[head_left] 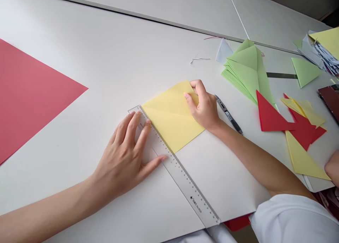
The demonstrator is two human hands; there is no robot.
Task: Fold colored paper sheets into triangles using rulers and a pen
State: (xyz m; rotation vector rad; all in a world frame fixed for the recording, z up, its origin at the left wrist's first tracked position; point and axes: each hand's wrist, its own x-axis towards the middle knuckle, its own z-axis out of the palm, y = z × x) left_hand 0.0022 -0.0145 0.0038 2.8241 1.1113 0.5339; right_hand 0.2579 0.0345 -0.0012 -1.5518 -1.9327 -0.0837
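Resting on the ruler (182,179), left hand (127,144) spread, right hand (205,107) pinching yellow paper (169,117)

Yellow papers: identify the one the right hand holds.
The yellow sheet beside the ruler, its edge in the right hand; other yellow papers lie right of the pen.

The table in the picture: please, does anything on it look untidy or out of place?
Yes, slightly: the red papers and small yellow papers at right overlap loosely at mixed angles, while the green stack beside them is more orderly. A thin white string also lies loose beyond the yellow sheet.
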